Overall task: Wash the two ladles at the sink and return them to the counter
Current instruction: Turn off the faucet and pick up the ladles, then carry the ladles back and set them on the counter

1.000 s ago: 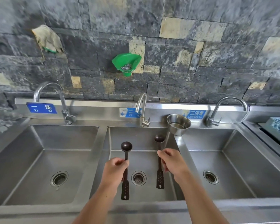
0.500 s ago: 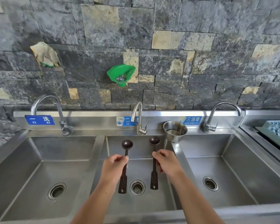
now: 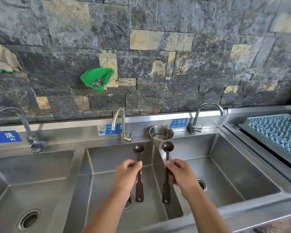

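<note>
**Two ladles carried rightward over the sinks**

Both hands have drifted to the right since the earlier frames: the ladles, then hanging over the middle basin, now straddle the divider between the middle and right basins of the three-basin stainless steel sink (image 3: 84, 167).

The left hand (image 3: 127, 176) has its grip closed around the shaft of one dark brown, small-bowled ladle with a perforated flat handle end (image 3: 139, 174), thumb and fingers pinching at about mid-length. It hangs over the middle basin, bowl up, handle end down. The right hand (image 3: 181, 176) is likewise closed on the second dark brown ladle of the same shape (image 3: 166, 172), held above the divider just in front of a small round steel cup (image 3: 161, 134) standing on the rim.

These ladles look light and rigid, probably plastic or wood, so a mid-shaft pinch carries them easily. Wet, the slim shafts could turn slippery; the wider perforated ends should give a surer hold while scrubbing the bowls. No tap appears to be running, and the middle curved steel faucet (image 3: 118, 118) stands just behind the left ladle.
</note>
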Tool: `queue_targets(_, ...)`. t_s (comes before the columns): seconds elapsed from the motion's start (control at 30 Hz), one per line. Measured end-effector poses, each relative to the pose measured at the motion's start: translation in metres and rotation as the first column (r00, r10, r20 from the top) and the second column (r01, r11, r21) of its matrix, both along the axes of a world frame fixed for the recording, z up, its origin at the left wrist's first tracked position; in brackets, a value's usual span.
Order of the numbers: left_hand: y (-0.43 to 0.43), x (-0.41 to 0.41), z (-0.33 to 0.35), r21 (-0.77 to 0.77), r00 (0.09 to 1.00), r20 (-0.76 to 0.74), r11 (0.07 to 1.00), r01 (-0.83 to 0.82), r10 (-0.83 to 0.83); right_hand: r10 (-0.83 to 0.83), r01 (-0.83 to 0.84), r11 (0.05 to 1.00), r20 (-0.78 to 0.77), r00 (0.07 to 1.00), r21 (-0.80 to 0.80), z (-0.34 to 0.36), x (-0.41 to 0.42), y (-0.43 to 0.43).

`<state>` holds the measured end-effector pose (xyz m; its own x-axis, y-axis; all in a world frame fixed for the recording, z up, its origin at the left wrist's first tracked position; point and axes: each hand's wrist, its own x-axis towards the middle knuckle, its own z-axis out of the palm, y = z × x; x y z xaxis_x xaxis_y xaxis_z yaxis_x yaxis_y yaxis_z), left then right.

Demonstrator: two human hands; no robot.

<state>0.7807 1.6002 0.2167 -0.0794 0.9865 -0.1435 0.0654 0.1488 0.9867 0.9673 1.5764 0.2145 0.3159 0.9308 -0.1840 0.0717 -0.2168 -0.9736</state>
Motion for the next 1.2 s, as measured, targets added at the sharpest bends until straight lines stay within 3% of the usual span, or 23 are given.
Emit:
queue_targets(0.13, 0.010, 0.056, 0.000, -0.007, 0.976, 0.019, 0.976, 0.218, -0.218, -0.185, 0.185, 0.983, 0.005, 0.983, 0.007, 0.004, 0.046, -0.029)
queue_targets(0.27, 0.017, 0.110, 0.001, 0.026, 0.889, 0.001, 0.889, 0.457, -0.457, -0.440, 0.439, 0.898, 0.039, 0.897, 0.039, 0.005, 0.077, -0.067)
queue_targets(0.4, 0.000, 0.149, -0.003, 0.021, 0.713, 0.022, 0.713, 0.701, -0.701, -0.658, 0.656, 0.753, 0.049, 0.752, 0.045, -0.002, 0.082, -0.121)
queue_targets(0.6, -0.065, 0.197, -0.013, 0.019, 0.420, 0.013, 0.420, 0.907, -0.907, -0.902, 0.902, 0.432, 0.004, 0.432, 0.009, -0.010, 0.062, -0.221)
queue_targets(0.87, -0.218, 0.238, -0.014, 0.010, -0.015, 0.049, -0.014, 1.000, -0.999, -0.998, 1.000, -0.022, -0.055, -0.023, -0.017, 0.002, 0.015, -0.377)
queue_targets(1.2, -0.464, 0.205, -0.009, 0.000, -0.459, 0.071, -0.460, 0.888, -0.886, -0.917, 0.920, -0.392, -0.092, -0.389, 0.016, 0.008, -0.085, -0.592)
